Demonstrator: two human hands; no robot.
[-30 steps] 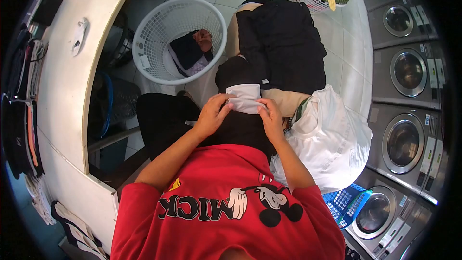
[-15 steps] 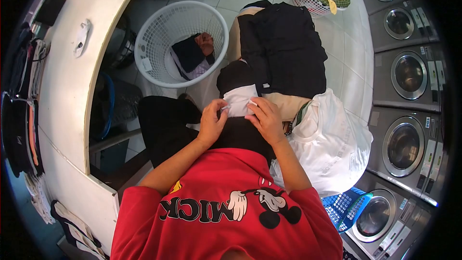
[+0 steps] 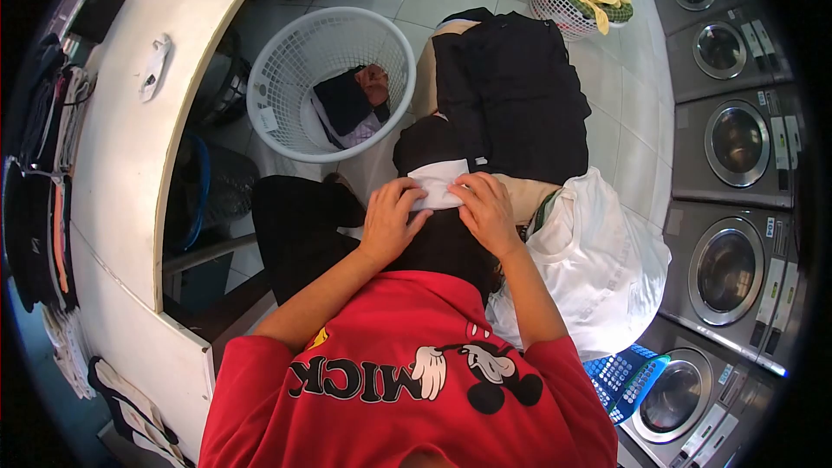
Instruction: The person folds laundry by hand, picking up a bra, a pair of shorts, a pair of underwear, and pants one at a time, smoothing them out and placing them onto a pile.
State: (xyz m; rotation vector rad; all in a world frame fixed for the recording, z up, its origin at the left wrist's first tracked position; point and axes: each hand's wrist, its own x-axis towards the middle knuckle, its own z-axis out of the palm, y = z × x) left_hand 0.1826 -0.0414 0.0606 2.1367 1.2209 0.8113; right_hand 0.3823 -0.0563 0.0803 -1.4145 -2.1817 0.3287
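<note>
A small white cloth [image 3: 439, 180], folded into a narrow band, lies across my dark-trousered thigh. My left hand [image 3: 390, 217] grips its left end, the fingers bent over the edge. At the opposite end, my right hand [image 3: 485, 211] pinches the cloth between thumb and fingers. What kind of garment it is cannot be made out. Just beyond my knee, black garments [image 3: 516, 95] are spread over a beige surface. A heap of white clothing [image 3: 594, 264] sits close by my right forearm.
To the front left stands a white laundry basket [image 3: 260, 104] with some clothes in it. Another basket [image 3: 555, 9] holds yellow and green fabric. Stacked washing machines [image 3: 728, 264] line the right side. A white counter [image 3: 121, 182] runs along the left, and a blue basket [image 3: 628, 381] is at lower right.
The white cloth has become a narrower band, its near part folded over. My left hand has shifted slightly right, and its fingers now lie over the cloth's end.
</note>
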